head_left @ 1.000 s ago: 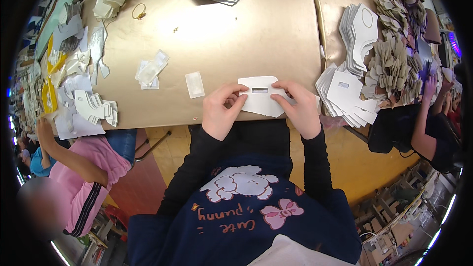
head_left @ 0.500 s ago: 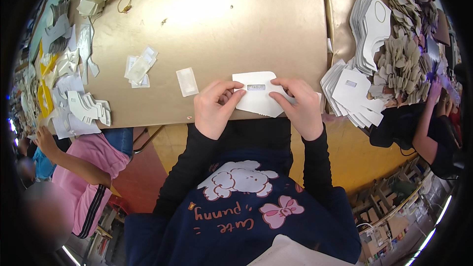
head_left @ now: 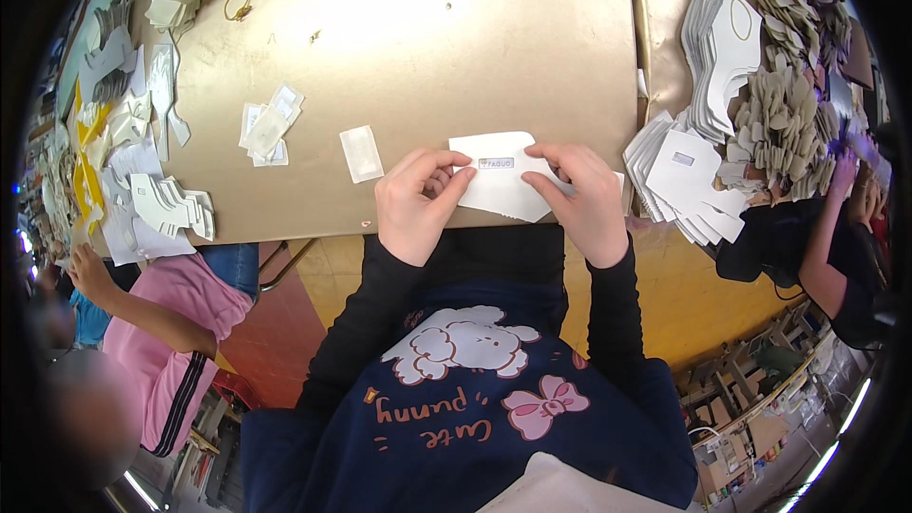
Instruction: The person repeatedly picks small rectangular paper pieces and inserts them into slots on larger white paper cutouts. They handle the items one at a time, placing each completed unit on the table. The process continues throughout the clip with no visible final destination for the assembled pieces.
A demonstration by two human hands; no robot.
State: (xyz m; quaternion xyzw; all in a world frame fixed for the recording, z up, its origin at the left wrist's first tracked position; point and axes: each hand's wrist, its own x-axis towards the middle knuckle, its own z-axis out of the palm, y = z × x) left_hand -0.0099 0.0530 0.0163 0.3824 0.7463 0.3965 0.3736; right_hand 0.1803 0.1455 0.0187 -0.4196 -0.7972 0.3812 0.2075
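Note:
A flat white cut piece [head_left: 502, 192], like shoe-part material, lies at the table's near edge in front of me. A small rectangular printed label [head_left: 496, 163] sits near its upper middle. My left hand [head_left: 414, 204] pinches the piece's left side, thumb and forefinger close to the label's left end. My right hand [head_left: 587, 207] is at the right side, its thumb and forefinger on the piece just right of the label. Left of my hands lies a small pale sheet [head_left: 361, 154], with a loose pile of similar sheets [head_left: 271, 128] farther left.
A fanned stack of white cut pieces [head_left: 676, 176] is on the right, beside a taller stack [head_left: 714, 47] and many bundled pieces [head_left: 779, 123]. More white pieces [head_left: 171, 206] lie far left. A yellowish band [head_left: 237, 4] rests at the back. Co-workers' arms [head_left: 142, 309] show at both sides.
The near side of the white piece has risen slightly, and the label faces up more plainly. Both hands keep nearly the same places and grip.

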